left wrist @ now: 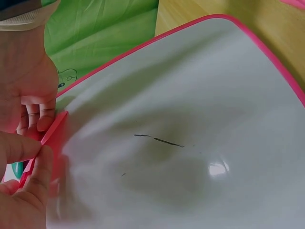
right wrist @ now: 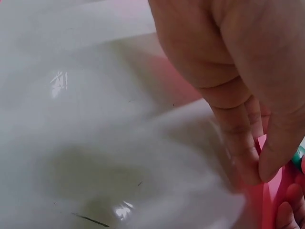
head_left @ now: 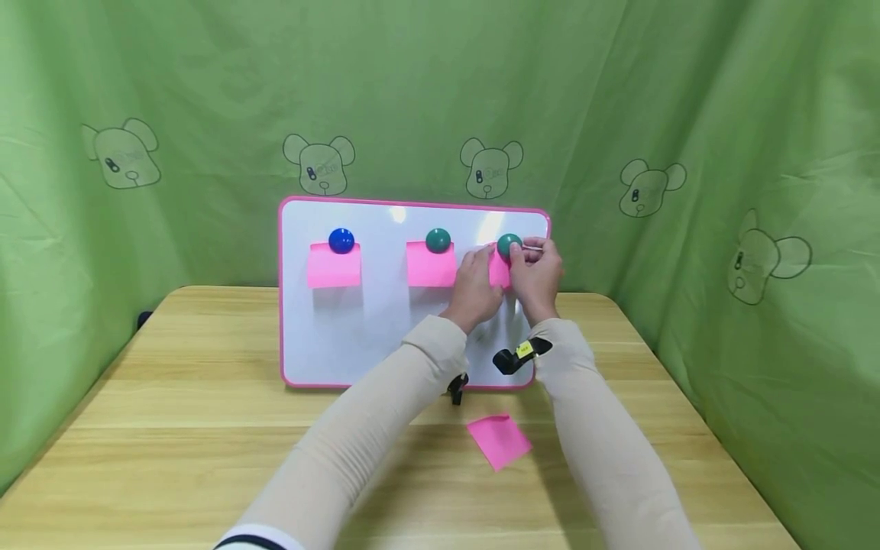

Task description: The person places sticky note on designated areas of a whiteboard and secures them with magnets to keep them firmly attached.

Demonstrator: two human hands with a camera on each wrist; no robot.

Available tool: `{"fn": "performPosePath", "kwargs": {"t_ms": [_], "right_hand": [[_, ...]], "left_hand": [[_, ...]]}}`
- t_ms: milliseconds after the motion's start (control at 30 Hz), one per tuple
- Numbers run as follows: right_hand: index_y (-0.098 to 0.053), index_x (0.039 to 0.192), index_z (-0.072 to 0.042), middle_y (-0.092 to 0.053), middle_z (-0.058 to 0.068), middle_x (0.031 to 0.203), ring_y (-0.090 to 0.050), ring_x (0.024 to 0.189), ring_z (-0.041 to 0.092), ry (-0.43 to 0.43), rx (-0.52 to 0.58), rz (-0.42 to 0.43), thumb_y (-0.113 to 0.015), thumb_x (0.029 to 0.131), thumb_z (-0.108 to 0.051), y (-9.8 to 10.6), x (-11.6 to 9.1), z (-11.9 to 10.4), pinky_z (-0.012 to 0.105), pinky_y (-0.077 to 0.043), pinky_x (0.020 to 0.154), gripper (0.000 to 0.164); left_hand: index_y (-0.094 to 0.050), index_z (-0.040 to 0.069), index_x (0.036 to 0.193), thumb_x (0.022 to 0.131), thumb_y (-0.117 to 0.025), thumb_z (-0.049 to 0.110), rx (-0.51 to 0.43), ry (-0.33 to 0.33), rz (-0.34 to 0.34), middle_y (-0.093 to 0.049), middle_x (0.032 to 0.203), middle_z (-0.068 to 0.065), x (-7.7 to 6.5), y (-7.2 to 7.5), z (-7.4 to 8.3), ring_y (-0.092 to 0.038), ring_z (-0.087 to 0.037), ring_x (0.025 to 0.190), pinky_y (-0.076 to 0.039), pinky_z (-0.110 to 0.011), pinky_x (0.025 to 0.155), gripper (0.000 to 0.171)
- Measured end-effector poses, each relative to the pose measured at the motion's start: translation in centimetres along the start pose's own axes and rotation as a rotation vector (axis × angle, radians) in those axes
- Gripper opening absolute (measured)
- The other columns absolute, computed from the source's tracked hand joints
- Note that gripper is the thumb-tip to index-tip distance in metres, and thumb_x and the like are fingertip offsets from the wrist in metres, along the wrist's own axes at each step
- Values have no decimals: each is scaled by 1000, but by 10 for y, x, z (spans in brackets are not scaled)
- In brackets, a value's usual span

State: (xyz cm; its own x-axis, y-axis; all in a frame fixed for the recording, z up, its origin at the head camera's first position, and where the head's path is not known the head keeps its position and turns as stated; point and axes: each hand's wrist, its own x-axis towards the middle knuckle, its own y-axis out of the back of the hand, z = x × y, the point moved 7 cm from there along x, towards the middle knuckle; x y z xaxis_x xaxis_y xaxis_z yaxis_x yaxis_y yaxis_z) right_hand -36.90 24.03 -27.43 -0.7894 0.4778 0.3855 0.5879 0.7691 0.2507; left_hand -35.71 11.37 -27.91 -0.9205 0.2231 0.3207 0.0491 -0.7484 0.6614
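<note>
On the whiteboard (head_left: 385, 336), my left hand (head_left: 474, 289) pinches a pink sticky note (head_left: 500, 271) near the upper right corner. My right hand (head_left: 538, 279) grips a round green magnet (head_left: 509, 243) at the note's top, thumb against its face. From the left wrist view, the note (left wrist: 57, 129) stands out from the board between finger and thumb of the left hand (left wrist: 33, 191). Much of the note is covered by the hands. The right wrist view shows the left hand (right wrist: 224, 62) large, and the green magnet (right wrist: 299, 156) partly hidden.
Another green magnet (head_left: 438, 241) holds a pink note (head_left: 431, 267) mid-board. A blue magnet (head_left: 341, 241) holds one (head_left: 334, 269) at left. A loose pink note (head_left: 499, 441) lies on the wooden table (head_left: 172, 428) between the forearms. Green curtain (head_left: 412, 92) surrounds the table.
</note>
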Motion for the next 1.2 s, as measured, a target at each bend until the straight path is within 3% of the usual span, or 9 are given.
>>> {"fn": "performPosePath", "kwargs": {"t_ms": [233,700,1200], "right_hand": [[-58,113,-3,-57,3,84,-52,74,11,-21,-31,-17,-62,94,-18,0,-1,1,22,-47,62,24],[-58,112,-5,-57,2,84,-52,75,11,-13,-39,-17,-62,94,-18,3,-3,2,21,-46,62,23],[-58,116,-3,-59,6,93,-52,81,13,-18,-34,-33,-60,94,-18,11,-8,12,23,-48,67,26]], "left_hand": [[-32,9,151,89,-65,8,6,12,-7,-42,145,-7,-1,-2,0,-40,-19,131,-33,-26,109,70],[-33,11,150,91,-64,7,-8,32,-11,-41,147,-5,-4,-2,-2,-38,-18,133,-34,-26,108,68],[-36,9,149,90,-66,13,-57,17,-11,-48,136,-7,-16,-2,-9,-46,-16,114,-45,-27,96,66]]}}
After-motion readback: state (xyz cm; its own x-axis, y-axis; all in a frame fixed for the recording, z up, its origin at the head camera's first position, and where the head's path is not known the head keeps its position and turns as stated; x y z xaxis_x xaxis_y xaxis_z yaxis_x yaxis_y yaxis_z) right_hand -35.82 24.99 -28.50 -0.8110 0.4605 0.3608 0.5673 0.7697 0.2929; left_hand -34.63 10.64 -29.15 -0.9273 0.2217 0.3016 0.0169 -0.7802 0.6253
